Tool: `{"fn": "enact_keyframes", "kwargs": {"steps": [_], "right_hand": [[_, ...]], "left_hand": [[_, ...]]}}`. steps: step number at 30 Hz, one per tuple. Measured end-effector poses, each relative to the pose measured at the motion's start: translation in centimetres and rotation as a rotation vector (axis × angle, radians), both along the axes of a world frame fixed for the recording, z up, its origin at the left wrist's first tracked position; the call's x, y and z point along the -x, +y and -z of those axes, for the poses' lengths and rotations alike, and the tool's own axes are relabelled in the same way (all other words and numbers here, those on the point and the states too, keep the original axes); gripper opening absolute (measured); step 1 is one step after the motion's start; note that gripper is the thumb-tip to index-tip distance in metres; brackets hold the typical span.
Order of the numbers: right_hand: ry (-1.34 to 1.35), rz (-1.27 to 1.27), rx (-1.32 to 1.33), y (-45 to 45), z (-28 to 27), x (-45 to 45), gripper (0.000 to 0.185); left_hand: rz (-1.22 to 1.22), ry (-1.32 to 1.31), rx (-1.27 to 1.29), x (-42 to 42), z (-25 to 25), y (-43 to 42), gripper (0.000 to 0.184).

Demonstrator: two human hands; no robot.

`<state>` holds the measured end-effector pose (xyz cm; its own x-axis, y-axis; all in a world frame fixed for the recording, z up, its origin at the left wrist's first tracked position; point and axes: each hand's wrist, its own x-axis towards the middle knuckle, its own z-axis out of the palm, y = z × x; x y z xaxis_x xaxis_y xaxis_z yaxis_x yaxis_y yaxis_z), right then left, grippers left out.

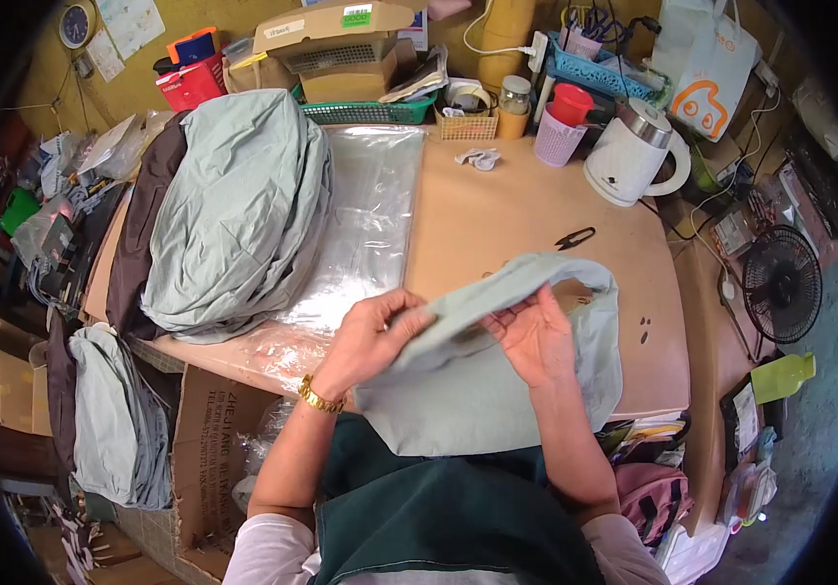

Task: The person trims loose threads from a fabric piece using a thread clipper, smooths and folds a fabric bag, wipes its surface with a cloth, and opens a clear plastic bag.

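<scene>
A pale grey-green fabric piece (pixel 468 414) lies across the table's front edge and hangs toward my lap, with a folded band along its raised upper edge. My left hand (pixel 375 336) is closed on the left end of that band, thumb on top. My right hand (pixel 536 336), palm turned up, has its fingertips curled at the band near the middle; the fabric partly hides them. Through a gap in the cloth, beside my right hand, the tan tabletop shows. Small black thread snips (pixel 575 238) lie just beyond the fabric.
A big heap of similar cloth (pixel 239 214) rests at left, beside clear plastic sheets (pixel 370 214). A white electric kettle (pixel 629 156), a lilac cup (pixel 558 141) and a green basket (pixel 370 112) stand at the back. A black fan (pixel 782 283) is at right, a cardboard box (pixel 209 468) below left.
</scene>
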<state>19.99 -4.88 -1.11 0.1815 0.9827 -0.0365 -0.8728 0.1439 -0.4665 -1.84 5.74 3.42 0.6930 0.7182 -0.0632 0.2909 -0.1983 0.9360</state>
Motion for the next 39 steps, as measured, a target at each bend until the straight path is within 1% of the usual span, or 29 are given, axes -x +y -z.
{"fn": "enact_keyframes", "kwargs": {"steps": [1, 2, 4, 8, 10, 11, 13, 14, 16, 17, 18, 20, 21, 22, 23, 24, 25, 27, 28, 30, 31, 32, 33, 34, 35, 36, 37, 38, 39], "right_hand": [[-0.004, 0.08, 0.019, -0.3, -0.7, 0.1, 0.04], [-0.01, 0.084, 0.019, -0.6, -0.7, -0.2, 0.04], [0.085, 0.199, -0.056, -1.2, -0.4, -1.2, 0.04], [0.221, 0.173, -0.156, -1.4, 0.2, -0.8, 0.035], [-0.028, 0.157, -0.275, -0.9, 0.1, -0.6, 0.034], [-0.028, 0.157, -0.275, -0.6, -0.1, -0.2, 0.034], [-0.326, 0.299, -0.082, -0.1, -0.8, 0.5, 0.035], [-0.328, 0.295, -0.083, -0.1, -0.6, 0.6, 0.035], [-0.81, 0.196, 0.215, -0.3, 0.3, 0.5, 0.042], [-1.199, 0.254, 0.262, -0.7, 0.8, 0.0, 0.051], [-1.201, 0.264, 0.263, -1.3, 0.5, -0.7, 0.051], [-0.661, 0.009, 0.208, -2.8, -0.1, -1.8, 0.048], [-0.54, 0.132, 0.157, -3.0, 0.3, -1.0, 0.044], [-0.538, 0.137, 0.166, -2.9, 0.3, -0.4, 0.044], [-0.551, 0.209, 0.221, -2.6, 0.0, 0.2, 0.042], [-0.564, 0.28, 0.274, -2.5, -0.1, 0.7, 0.04], [-0.561, 0.284, 0.277, -2.3, -0.1, 1.2, 0.04], [-0.446, 0.199, 0.213, -2.3, 0.0, 1.9, 0.034], [-0.443, 0.204, 0.213, -2.4, 0.0, 1.8, 0.034], [-0.202, 0.095, 0.212, -2.5, 0.2, 1.5, 0.024], [-0.197, 0.101, 0.214, -2.5, 0.7, 1.5, 0.024], [-0.371, 0.158, 0.259, -2.5, 1.3, 1.5, 0.024], [-0.547, 0.211, 0.303, -2.5, 1.4, 1.5, 0.024], [-0.546, 0.211, 0.305, -2.8, 1.2, 1.6, 0.024], [-0.496, 0.314, 0.288, -3.3, 0.7, 2.0, 0.026], [-0.445, 0.417, 0.268, -3.6, 0.5, 2.2, 0.028], [-0.444, 0.417, 0.267, -4.1, 0.8, 2.3, 0.028], [-0.577, 0.44, 0.194, -4.8, 1.3, 2.3, 0.029], [-0.711, 0.462, 0.12, -5.1, 1.1, 2.4, 0.03]], "left_hand": [[0.035, -0.032, -0.095, 0.0, 0.1, -0.3, 0.019], [0.038, -0.038, -0.095, 0.0, 0.1, -0.4, 0.019], [0.034, -0.122, 0.003, 0.2, 0.4, -0.3, 0.02], [0.041, -0.131, 0.075, 0.5, -0.1, -0.1, 0.024], [0.059, 0.127, -0.125, 0.4, -1.9, 0.2, 0.031], [0.06, 0.127, -0.126, -0.2, -2.0, 0.1, 0.031], [-0.004, -0.186, -0.455, -2.4, -2.1, -1.0, 0.035], [-0.008, -0.187, -0.457, -3.1, -2.7, -1.0, 0.035], [0.144, 0.2, -0.363, -4.1, -4.6, -0.6, 0.033], [0.175, 0.282, -0.332, -4.3, -5.0, -0.7, 0.035], [0.182, 0.278, -0.338, -4.3, -4.9, -0.7, 0.035], [0.207, 0.189, -0.4, -3.8, -4.1, -1.3, 0.039], [0.21, 0.089, -0.422, -3.8, -2.9, -1.5, 0.042], [0.218, 0.09, -0.415, -4.0, -2.0, -1.6, 0.042], [0.222, 0.001, -0.465, -4.3, -1.2, -1.7, 0.038], [0.225, -0.089, -0.515, -4.5, -1.2, -1.8, 0.034], [0.231, -0.088, -0.513, -4.9, -1.4, -1.7, 0.034], [0.249, 0.162, -0.283, -5.8, -2.5, -1.5, 0.025], [0.254, 0.164, -0.285, -5.8, -2.4, -1.5, 0.025], [0.326, 0.115, -0.263, -5.7, -2.2, -1.7, 0.021], [0.41, 0.036, -0.321, -5.3, -2.0, -2.0, 0.021], [0.416, 0.04, -0.318, -5.1, -2.0, -2.2, 0.021], [0.472, 0.101, -0.358, -4.9, -2.1, -2.3, 0.02], [0.527, 0.161, -0.399, -4.6, -2.1, -2.4, 0.02], [0.429, 0.113, -0.43, -4.3, -1.3, -2.2, 0.022], [0.429, 0.114, -0.43, -3.8, -1.7, -1.7, 0.022], [0.31, 0.142, -0.328, -3.2, -2.4, -1.1, 0.024], [0.192, 0.171, -0.225, -2.8, -3.2, -0.7, 0.026], [0.183, 0.206, -0.297, -2.6, -3.7, -0.8, 0.032]]}}
